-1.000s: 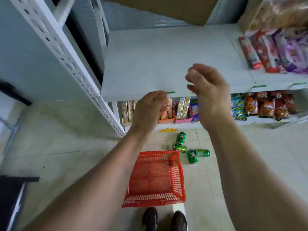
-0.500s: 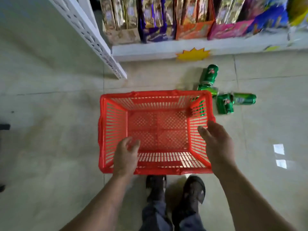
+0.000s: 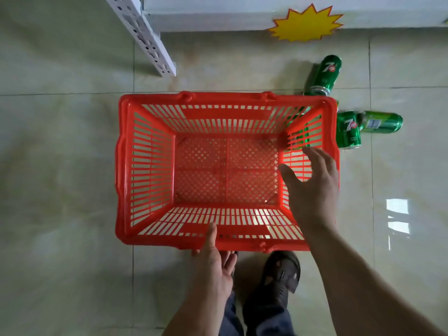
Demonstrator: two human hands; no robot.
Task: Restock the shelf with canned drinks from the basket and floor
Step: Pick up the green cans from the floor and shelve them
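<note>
1. Cans (image 3: 348, 128) lie on the floor, right of frame, beside the empty basket (image 3: 145, 166) (light, stiff plastic).
2. Right hand (image 3: 312, 187) has fingers spread; left hand (image 3: 214, 261) apparently grips the near rim.
3. Cans are smooth and rigid, so grasp them round the body.

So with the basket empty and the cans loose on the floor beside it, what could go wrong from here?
1. The left hand grips the near rim of the red basket; shifting it could knock the green cans lying against its right side and send them rolling.
2. The right hand reaches over the basket's right wall, and one can shows only through the slats, so a grab there may fumble.
</note>
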